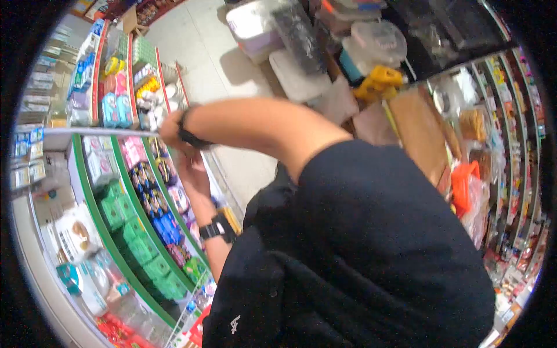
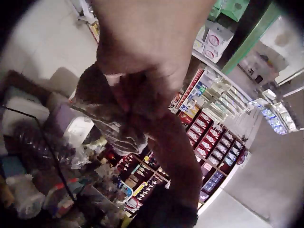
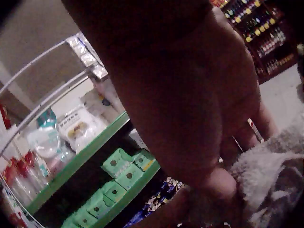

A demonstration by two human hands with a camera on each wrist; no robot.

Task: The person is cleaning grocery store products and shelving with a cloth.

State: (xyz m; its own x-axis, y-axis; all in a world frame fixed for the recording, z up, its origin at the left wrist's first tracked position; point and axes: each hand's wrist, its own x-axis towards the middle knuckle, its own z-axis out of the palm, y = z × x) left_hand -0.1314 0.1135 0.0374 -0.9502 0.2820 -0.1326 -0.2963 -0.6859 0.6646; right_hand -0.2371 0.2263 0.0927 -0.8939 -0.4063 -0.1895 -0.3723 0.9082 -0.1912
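In the head view, my right hand point(image 1: 171, 129) reaches across to the shelf edge, a dark strap round its wrist. My left hand point(image 1: 194, 171) is just below it, the two close together. A grey-brown patterned cloth point(image 2: 111, 126) hangs at the hands in the left wrist view, where the left hand point(image 2: 142, 61) curls its fingers at its top. In the right wrist view, fingers of the right hand point(image 3: 190, 104) run behind the fluffy grey cloth point(image 3: 273, 185), with the thumb at its edge. Part of the grip is hidden by the hands.
Green-edged shelves point(image 1: 125, 232) with green packs point(image 1: 136, 238) and other packaged goods stand at the left. Plastic tubs point(image 1: 252, 26) and cardboard point(image 1: 420, 124) lie on the floor side. A shelf of small goods point(image 1: 510, 127) lines the right.
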